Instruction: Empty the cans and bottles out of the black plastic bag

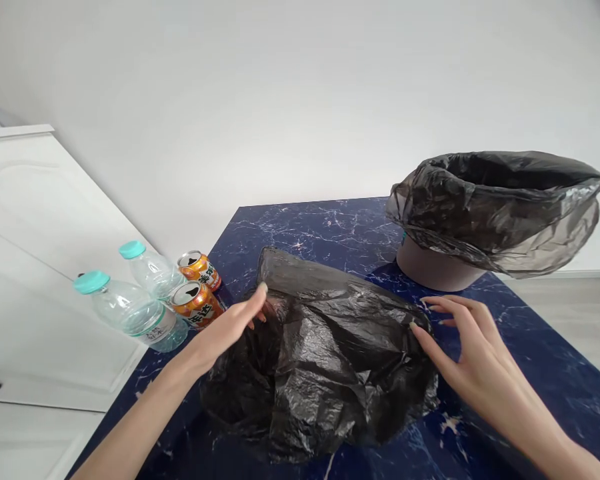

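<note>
A crumpled black plastic bag (325,360) lies spread on the table in front of me. My left hand (247,313) is at its left side, with the thumb against the plastic and the fingers partly hidden in its folds. At the bag's right edge, my right hand (460,340) has its thumb on the plastic and its bent fingers at the far side of the edge. Behind that hand stands a grey bin (433,263), lined with another black bag (490,213) that hangs over the rim. The inside of the bin is hidden.
Two clear plastic bottles with turquoise caps, one nearer (130,313) and one farther (155,270), stand at the table's left. Beside them are two opened orange cans (197,307). A white cabinet (40,267) is left of the blue marbled table (300,227); a white wall is behind.
</note>
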### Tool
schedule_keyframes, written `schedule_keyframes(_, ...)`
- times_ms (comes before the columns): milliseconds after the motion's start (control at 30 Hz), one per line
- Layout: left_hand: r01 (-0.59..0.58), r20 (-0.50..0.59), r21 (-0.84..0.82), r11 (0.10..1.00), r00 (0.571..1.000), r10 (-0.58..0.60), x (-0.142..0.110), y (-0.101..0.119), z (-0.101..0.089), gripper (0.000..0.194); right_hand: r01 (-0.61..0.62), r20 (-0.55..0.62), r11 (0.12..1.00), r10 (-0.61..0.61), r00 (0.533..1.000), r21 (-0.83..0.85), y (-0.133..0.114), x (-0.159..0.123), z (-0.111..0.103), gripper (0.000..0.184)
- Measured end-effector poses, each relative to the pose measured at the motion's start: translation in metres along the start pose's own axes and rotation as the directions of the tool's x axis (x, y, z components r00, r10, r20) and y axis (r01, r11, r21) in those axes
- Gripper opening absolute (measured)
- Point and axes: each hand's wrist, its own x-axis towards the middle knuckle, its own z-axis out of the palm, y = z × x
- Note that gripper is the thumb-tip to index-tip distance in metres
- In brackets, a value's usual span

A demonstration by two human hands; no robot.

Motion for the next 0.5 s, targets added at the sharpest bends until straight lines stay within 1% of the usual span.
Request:
schedule_keyframes(33,0.023,0.058,0.045,0.999,0.998,-0.026,-0.007,-0.002,0.003,0.057,0.081,-0.036,0.995,-0.083,0.996,-0.052,-0.007,-0.003,-0.002,0.051)
schedule_keyframes(67,0.043,0.119,0.055,0.998,0.992,-0.049,-0.013,-0.003,0.006,0.054,0.170,-0.041,0.982,-0.174,0.984,-0.082,-0.014,-0.007,-0.003,0.046)
schedule_keyframes(100,0.045,0.154,0.039,0.998,0.987,-0.051,-0.017,-0.004,0.011,0.053,0.260,-0.022,0.961,-0.263,0.964,-0.096,-0.021,-0.010,-0.003,0.042)
schedule_keyframes(133,0.033,0.151,0.009,0.999,0.988,-0.034,-0.020,-0.005,0.015,0.051,0.343,0.019,0.934,-0.343,0.939,-0.102,-0.026,-0.014,-0.001,0.039)
schedule_keyframes(167,0.024,0.120,-0.017,1.000,0.993,-0.021,-0.022,-0.005,0.020,0.049,0.410,0.072,0.906,-0.404,0.912,-0.109,-0.030,-0.017,0.002,0.041)
schedule_keyframes(200,0.018,0.063,-0.027,0.999,0.998,-0.016,-0.024,-0.004,0.024,0.048,0.458,0.132,0.881,-0.443,0.887,-0.121,-0.032,-0.020,0.007,0.045)
schedule_keyframes(267,0.006,-0.085,0.019,1.000,0.996,-0.004,-0.026,-0.002,0.029,0.048,0.502,0.237,0.851,-0.462,0.855,-0.153,-0.031,-0.025,0.018,0.059)
schedule_keyframes(333,-0.010,-0.236,0.107,0.994,0.971,0.035,-0.029,0.001,0.027,0.048,0.500,0.306,0.846,-0.435,0.847,-0.183,-0.026,-0.030,0.030,0.073)
schedule_keyframes(367,-0.014,-0.286,0.145,0.989,0.957,0.055,-0.030,0.002,0.024,0.049,0.494,0.334,0.848,-0.417,0.845,-0.190,-0.022,-0.033,0.034,0.078)
schedule_keyframes(433,0.007,-0.332,0.184,0.983,0.941,0.055,-0.034,0.003,0.011,0.050,0.483,0.387,0.855,-0.387,0.837,-0.189,-0.015,-0.037,0.040,0.084)
schedule_keyframes(500,0.078,-0.337,0.192,0.978,0.942,-0.009,-0.039,0.001,-0.007,0.056,0.473,0.419,0.862,-0.368,0.830,-0.180,-0.010,-0.040,0.041,0.085)
